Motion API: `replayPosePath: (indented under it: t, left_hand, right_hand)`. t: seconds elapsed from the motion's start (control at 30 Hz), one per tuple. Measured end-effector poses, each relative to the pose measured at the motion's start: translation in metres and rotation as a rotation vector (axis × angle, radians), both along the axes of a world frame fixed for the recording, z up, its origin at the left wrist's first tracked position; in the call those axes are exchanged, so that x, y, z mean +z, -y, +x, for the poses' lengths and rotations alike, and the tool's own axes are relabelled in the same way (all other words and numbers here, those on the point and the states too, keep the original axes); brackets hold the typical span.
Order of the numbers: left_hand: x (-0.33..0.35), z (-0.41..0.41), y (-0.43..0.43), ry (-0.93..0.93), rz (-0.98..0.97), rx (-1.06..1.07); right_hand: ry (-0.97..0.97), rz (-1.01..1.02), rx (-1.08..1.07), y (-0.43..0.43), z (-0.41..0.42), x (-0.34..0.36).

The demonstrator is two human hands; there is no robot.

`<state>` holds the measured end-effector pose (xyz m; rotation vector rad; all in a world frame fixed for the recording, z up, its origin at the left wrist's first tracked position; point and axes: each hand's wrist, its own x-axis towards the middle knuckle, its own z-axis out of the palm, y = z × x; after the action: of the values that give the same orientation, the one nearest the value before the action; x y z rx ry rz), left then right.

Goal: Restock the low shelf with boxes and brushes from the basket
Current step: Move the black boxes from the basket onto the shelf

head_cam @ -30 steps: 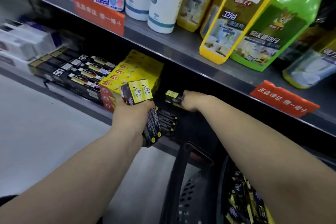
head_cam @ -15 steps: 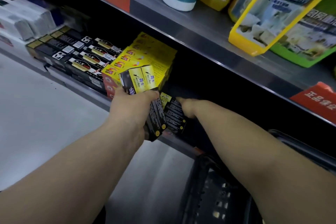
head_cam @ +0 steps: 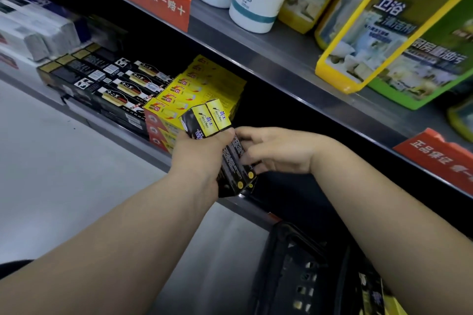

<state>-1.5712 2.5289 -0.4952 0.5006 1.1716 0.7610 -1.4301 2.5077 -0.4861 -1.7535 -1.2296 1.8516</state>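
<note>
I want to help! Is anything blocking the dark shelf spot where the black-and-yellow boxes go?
Nothing visible. The black-and-yellow cardboard boxes, gripped by the left hand and pinched by the right hand, sit before the gap beside the stacked yellow boxes. Deeper in, it's too dark to tell.

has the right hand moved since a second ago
Yes: the right hand drew left, nearer the stacked yellow cardboard boxes, onto the black-and-yellow boxes the left hand grips.
</note>
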Motion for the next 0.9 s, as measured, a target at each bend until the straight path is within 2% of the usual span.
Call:
replayPosePath:
  t: [0.1,0.2,0.27,0.33,0.43,0.5,0.77,0.9]
  left_hand:
    - [0.001,-0.001,0.0,0.017,0.005,-0.048]
    - [-0.002,-0.003,-0.001,-0.044,0.012,-0.055]
    - [-0.003,-0.006,-0.005,-0.07,0.01,-0.023]
    - [-0.003,-0.008,-0.008,-0.082,-0.015,-0.012]
    - [-0.001,-0.009,-0.009,-0.088,-0.064,-0.014]
    - [0.0,-0.008,-0.009,-0.104,-0.061,-0.034]
    - [-0.012,-0.002,-0.012,-0.143,0.026,-0.031]
    - [-0.015,-0.003,-0.013,-0.147,0.041,-0.028]
  right_hand:
    - [0.045,0.081,-0.041,0.011,0.0,-0.001]
    - [0.165,0.043,-0.106,0.011,0.018,-0.008]
    - [0.383,-0.02,-0.116,0.003,0.036,-0.018]
    - [0.684,-0.087,-0.08,-0.01,0.052,-0.033]
    - [1.099,-0.156,0.115,-0.03,0.065,-0.058]
    - [1.219,-0.134,0.212,-0.041,0.07,-0.075]
    - [1.014,-0.191,0.188,-0.059,0.061,-0.134]
    - [1.055,-0.234,0.122,-0.053,0.07,-0.13]
